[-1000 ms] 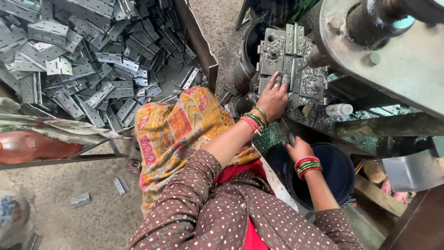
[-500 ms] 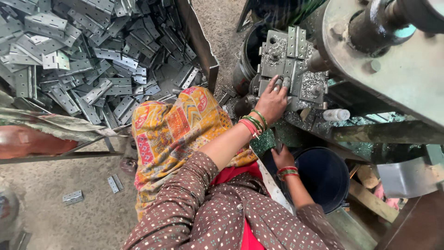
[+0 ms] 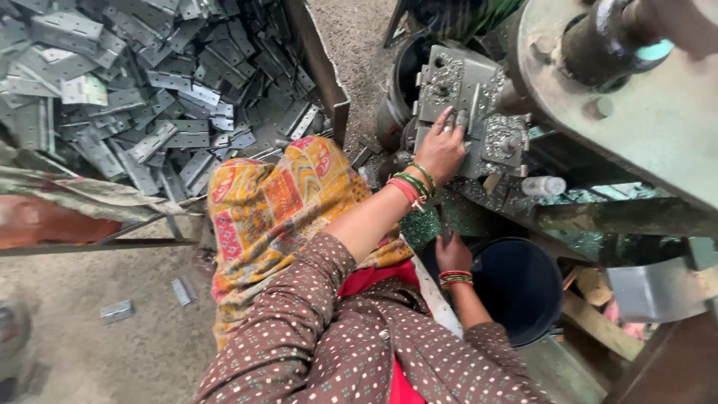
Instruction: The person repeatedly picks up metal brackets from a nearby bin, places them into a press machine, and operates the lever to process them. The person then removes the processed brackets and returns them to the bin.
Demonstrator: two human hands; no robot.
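Fingers of our left hand lie spread flat on the grey metal block of the big machine, gripping nothing. Our right hand sits curled beside the blue bucket; we cannot tell if it holds anything. Metal plates are piled far left.

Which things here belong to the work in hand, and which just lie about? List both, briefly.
In hand:
left hand on the metal press block
right hand beside the dark bucket

Lying about:
pile of metal hinges
two loose hinges on the floor
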